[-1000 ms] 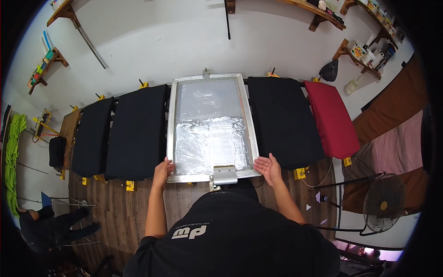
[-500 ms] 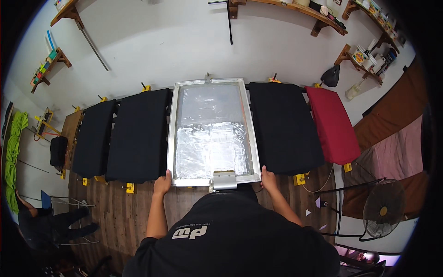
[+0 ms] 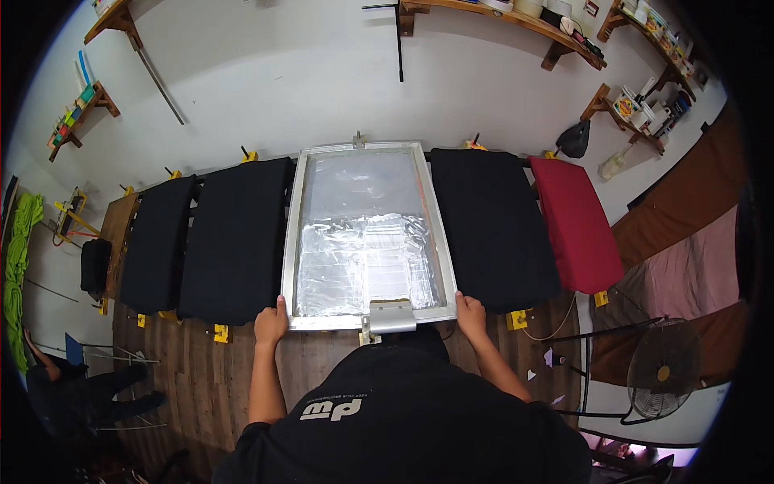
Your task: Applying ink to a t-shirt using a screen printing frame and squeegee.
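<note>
Gripping the near corners of a silver-framed screen [image 3: 367,234], left hand [image 3: 271,324] and right hand [image 3: 470,315] have fingers mostly hidden under it, thumbs on top; shiny mesh looks crinkly.

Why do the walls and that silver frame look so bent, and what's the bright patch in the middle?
Head view: fisheye lens bows straight edges toward its dark rim; the screen frame shows crinkled glare under soft, even light; left hand and right hand at its near corners look sharp.
</note>
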{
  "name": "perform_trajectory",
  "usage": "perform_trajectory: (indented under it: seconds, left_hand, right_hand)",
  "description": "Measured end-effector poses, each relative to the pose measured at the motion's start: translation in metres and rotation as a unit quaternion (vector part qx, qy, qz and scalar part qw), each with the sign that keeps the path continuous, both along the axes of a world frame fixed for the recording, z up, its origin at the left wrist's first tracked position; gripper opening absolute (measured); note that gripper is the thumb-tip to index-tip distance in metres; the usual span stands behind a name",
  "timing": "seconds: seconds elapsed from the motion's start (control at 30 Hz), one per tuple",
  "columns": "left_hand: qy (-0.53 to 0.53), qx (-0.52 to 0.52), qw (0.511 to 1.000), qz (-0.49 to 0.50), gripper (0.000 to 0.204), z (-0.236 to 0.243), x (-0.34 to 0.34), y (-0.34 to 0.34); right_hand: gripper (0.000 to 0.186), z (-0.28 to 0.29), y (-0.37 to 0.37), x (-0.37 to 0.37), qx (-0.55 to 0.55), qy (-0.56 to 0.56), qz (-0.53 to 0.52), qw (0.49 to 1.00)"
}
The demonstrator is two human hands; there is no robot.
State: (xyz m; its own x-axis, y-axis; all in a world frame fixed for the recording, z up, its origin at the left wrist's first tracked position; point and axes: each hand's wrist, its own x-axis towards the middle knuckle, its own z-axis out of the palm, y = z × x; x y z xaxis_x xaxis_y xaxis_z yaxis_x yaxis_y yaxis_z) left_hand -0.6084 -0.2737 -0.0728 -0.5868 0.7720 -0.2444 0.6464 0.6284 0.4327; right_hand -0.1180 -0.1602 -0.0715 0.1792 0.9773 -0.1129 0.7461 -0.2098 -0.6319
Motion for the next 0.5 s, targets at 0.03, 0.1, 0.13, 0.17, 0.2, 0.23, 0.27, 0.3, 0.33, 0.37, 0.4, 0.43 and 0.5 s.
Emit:
perform_trajectory:
  seconds: [0.03, 0.1, 0.13, 0.17, 0.2, 0.23, 0.27, 0.3, 0.33, 0.37, 0.4, 0.43, 0.5]
  left_hand:
    - [-0.002, 0.007, 1.0, 0.007, 0.081, 0.005, 0.002, 0.0]
    - [-0.006, 0.014, 1.0, 0.015, 0.082, 0.008, 0.001, -0.001]
    - [-0.009, 0.022, 0.999, 0.021, 0.082, 0.01, 0.0, -0.001]
    - [-0.009, 0.022, 0.999, 0.023, 0.082, 0.014, 0.001, 0.0]
    - [-0.023, 0.012, 0.999, 0.019, 0.084, 0.02, 0.001, 0.002]
    - [-0.036, 0.001, 0.999, 0.015, 0.086, 0.023, 0.001, 0.002]
    - [-0.035, 0.002, 0.999, 0.017, 0.086, 0.022, 0.001, 0.001]
    - [-0.024, 0.004, 1.0, 0.01, 0.084, 0.02, 0.001, 0.0]
    - [-0.011, 0.006, 1.0, 0.002, 0.083, 0.019, 0.0, -0.001]
    - [-0.011, 0.007, 1.0, 0.002, 0.083, 0.021, 0.001, 0.0]
    - [-0.009, 0.0, 1.0, 0.001, 0.083, 0.023, 0.003, 0.0]
    - [-0.008, -0.006, 1.0, 0.0, 0.083, 0.024, 0.004, 0.001]
    - [-0.005, -0.008, 1.0, -0.001, 0.083, 0.022, 0.002, 0.0]
  right_hand:
    - [0.056, 0.001, 0.0, 0.001, -0.001, -0.001, 0.0, 1.0]
    - [0.055, 0.004, 0.002, 0.001, 0.018, 0.025, -0.001, 1.0]
    - [0.055, 0.006, 0.003, 0.002, 0.018, 0.024, 0.001, 1.0]
    - [0.055, 0.011, 0.003, 0.002, 0.015, 0.033, 0.002, 0.999]
    - [0.055, 0.015, 0.003, 0.002, 0.012, 0.043, 0.002, 0.999]
    - [0.055, 0.015, 0.003, 0.002, 0.012, 0.043, 0.003, 0.999]
    - [0.054, 0.015, 0.004, 0.002, 0.016, 0.043, 0.005, 0.999]
    - [0.054, 0.015, 0.004, 0.002, 0.019, 0.042, 0.006, 0.999]
    - [0.054, 0.015, 0.004, 0.002, 0.019, 0.044, 0.008, 0.999]
    - [0.054, 0.015, 0.003, 0.002, 0.018, 0.044, 0.007, 0.999]
    - [0.053, 0.015, 0.003, 0.003, 0.016, 0.044, 0.005, 0.999]
    - [0.053, 0.016, 0.004, 0.003, 0.017, 0.045, 0.004, 0.999]
    - [0.053, 0.018, 0.004, 0.003, 0.023, 0.026, 0.015, 0.999]
